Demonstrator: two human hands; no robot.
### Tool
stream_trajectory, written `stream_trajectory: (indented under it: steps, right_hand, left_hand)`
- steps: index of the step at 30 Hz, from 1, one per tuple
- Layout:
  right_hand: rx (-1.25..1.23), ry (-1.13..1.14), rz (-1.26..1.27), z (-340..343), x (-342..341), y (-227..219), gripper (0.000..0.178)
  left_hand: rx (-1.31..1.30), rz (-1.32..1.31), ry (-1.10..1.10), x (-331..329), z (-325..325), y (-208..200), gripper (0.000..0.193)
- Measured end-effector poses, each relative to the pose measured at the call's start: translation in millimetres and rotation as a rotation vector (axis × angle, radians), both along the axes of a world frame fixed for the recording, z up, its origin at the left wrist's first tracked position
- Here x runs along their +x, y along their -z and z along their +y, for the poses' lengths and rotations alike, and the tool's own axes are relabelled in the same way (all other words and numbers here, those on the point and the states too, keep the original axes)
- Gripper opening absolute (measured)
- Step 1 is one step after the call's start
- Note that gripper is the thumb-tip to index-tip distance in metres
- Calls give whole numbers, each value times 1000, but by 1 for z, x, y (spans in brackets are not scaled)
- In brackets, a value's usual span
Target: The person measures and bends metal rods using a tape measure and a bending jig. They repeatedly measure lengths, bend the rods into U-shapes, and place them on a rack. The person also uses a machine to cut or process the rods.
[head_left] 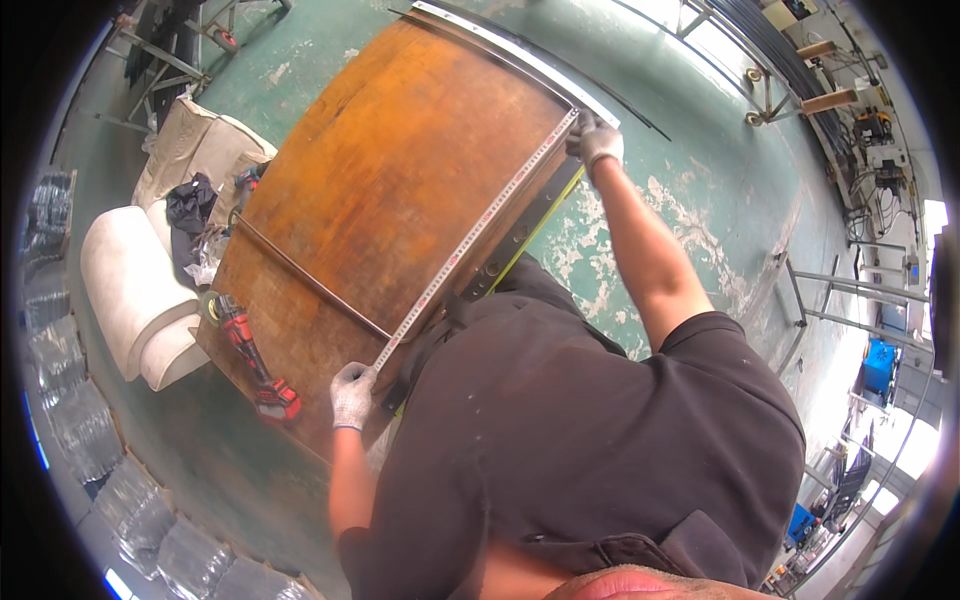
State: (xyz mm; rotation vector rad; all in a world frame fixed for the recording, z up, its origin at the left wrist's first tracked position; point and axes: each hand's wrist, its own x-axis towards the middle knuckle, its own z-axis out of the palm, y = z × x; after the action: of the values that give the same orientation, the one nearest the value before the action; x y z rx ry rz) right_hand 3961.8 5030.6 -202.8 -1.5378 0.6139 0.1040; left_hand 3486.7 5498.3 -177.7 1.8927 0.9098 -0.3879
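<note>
A tape measure (480, 224) is stretched along the near edge of a rust-brown worktable (380, 130). My left hand (352, 396), in a pale knit glove, is closed on the tape's left end at the table edge. At the far right corner my gloved right hand (595, 141) grips the other end, beside a long pale metal bar (535, 62) lying along the table's far right side. Which hand has the tape's case cannot be made out. A thin metal rod (310, 275) lies across the top, its near end close to the tape.
A red and black angle grinder (248, 358) rests on the table's left part. Rolled cream padding (140, 290) and dark cloth (192, 205) are left of the table. Metal racks (770, 100) stand beyond it on the worn green floor. Wrapped bundles (85, 430) line the left side.
</note>
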Motion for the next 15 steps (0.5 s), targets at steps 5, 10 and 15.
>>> stream_trajectory:
  steps: [5, 10, 15]
  right_hand:
    - [-1107, -542, -205, 45, -106, 21, 51]
    - [-1208, -724, -132, 59, -139, 12, 80]
    - [-1150, -690, -138, 67, -140, 0, 82]
  left_hand:
    - [43, -86, -34, 15, -15, 30, 19]
    - [59, -84, -50, 35, -34, 35, 24]
    - [176, -54, 0, 49, -43, 32, 28]
